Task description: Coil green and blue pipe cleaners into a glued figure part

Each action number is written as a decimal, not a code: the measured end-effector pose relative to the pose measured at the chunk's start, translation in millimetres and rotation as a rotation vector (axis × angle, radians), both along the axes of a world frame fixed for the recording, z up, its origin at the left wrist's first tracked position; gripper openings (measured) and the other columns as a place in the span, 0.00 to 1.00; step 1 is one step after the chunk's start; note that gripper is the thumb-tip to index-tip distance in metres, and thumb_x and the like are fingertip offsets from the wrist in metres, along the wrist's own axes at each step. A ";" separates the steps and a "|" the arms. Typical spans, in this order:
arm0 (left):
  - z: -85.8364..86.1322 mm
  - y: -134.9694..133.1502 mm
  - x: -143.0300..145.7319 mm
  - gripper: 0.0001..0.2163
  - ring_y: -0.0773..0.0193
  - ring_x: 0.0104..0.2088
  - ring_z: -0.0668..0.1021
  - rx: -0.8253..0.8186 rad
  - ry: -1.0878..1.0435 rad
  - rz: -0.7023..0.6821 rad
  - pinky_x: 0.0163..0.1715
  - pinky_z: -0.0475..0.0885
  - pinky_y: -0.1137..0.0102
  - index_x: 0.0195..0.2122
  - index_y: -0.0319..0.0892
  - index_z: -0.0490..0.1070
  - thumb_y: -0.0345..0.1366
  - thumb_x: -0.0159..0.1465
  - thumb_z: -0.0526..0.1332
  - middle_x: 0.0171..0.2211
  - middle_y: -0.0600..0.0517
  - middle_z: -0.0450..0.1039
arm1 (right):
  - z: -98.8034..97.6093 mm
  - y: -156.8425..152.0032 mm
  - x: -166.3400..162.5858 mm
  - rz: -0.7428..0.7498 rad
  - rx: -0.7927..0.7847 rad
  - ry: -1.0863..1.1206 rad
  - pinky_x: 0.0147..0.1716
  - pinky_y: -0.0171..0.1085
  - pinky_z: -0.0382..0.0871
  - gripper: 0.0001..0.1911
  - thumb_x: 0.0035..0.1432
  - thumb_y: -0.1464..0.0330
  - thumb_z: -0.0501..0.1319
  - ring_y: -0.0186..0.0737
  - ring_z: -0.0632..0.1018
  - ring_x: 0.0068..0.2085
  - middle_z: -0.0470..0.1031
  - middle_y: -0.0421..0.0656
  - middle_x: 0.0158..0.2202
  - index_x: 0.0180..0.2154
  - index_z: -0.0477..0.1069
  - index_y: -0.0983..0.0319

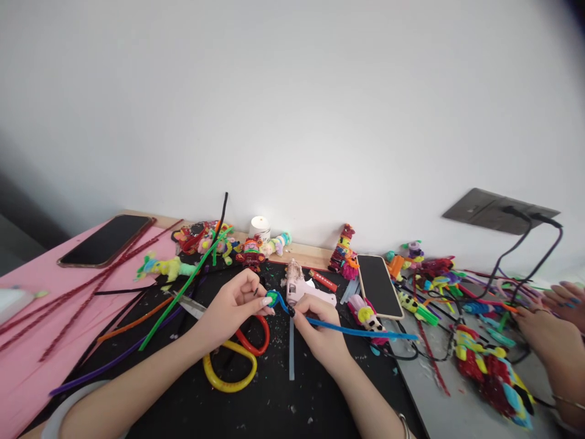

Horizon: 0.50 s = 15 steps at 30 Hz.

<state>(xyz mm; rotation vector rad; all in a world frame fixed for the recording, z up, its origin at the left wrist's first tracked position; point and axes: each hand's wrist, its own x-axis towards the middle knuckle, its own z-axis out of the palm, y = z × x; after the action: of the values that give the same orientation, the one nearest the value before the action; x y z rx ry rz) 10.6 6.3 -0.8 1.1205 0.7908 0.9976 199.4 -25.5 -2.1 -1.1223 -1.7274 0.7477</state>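
Note:
My left hand (pixel 240 302) is closed, its thumb and fingertips pinching a small green and blue coiled pipe cleaner piece (pixel 272 299). From that coil a blue pipe cleaner (pixel 361 331) runs to my right hand (pixel 320 326), whose thumb and finger are closed on it; its long free end sticks out to the right. Below my left wrist lie scissors (pixel 231 366) with red and yellow handles, the blades partly under the forearm. Just behind my hands rests a pale pink glue gun (pixel 313 291). A translucent glue stick (pixel 291 353) lies on the black mat (pixel 256 414) between my arms.
Dark red, green (pixel 183 289) and purple pipe cleaners spread over the left. Phones lie left (pixel 109 241) and right (pixel 380 285). A paper cup (pixel 259 227) and several fuzzy figures (pixel 343 253) line the wall. Cables hang from the socket (pixel 500 210). Another person's hands (pixel 548 323) work at right.

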 end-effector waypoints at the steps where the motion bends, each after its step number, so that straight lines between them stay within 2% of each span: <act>1: 0.3 0.0 0.1 0.14 0.71 0.27 0.77 0.004 0.001 0.004 0.33 0.77 0.70 0.27 0.43 0.54 0.31 0.55 0.64 0.26 0.61 0.67 | 0.4 -0.2 0.0 0.000 0.000 0.001 0.23 0.32 0.58 0.11 0.55 0.71 0.57 0.32 0.65 0.23 0.64 0.38 0.20 0.21 0.64 0.63; 7: 2.8 -1.6 -0.7 0.18 0.68 0.29 0.78 -0.006 0.041 0.014 0.35 0.77 0.68 0.24 0.43 0.50 0.33 0.55 0.64 0.26 0.60 0.68 | 0.8 -0.2 -0.7 0.002 -0.023 0.004 0.23 0.32 0.57 0.12 0.56 0.70 0.57 0.32 0.64 0.23 0.63 0.38 0.20 0.21 0.63 0.63; 15: 1.8 -2.3 -1.9 0.19 0.67 0.29 0.78 0.016 0.065 0.006 0.34 0.77 0.66 0.23 0.43 0.49 0.35 0.55 0.64 0.27 0.59 0.67 | 0.7 -0.3 -1.9 0.009 -0.025 0.012 0.23 0.32 0.57 0.12 0.56 0.70 0.57 0.32 0.64 0.23 0.63 0.38 0.20 0.21 0.63 0.63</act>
<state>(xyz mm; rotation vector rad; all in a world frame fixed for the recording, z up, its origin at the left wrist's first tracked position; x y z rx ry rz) 8.7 3.9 1.0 1.1697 0.8397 0.9782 197.5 -25.9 -1.4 -1.1252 -1.7184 0.7819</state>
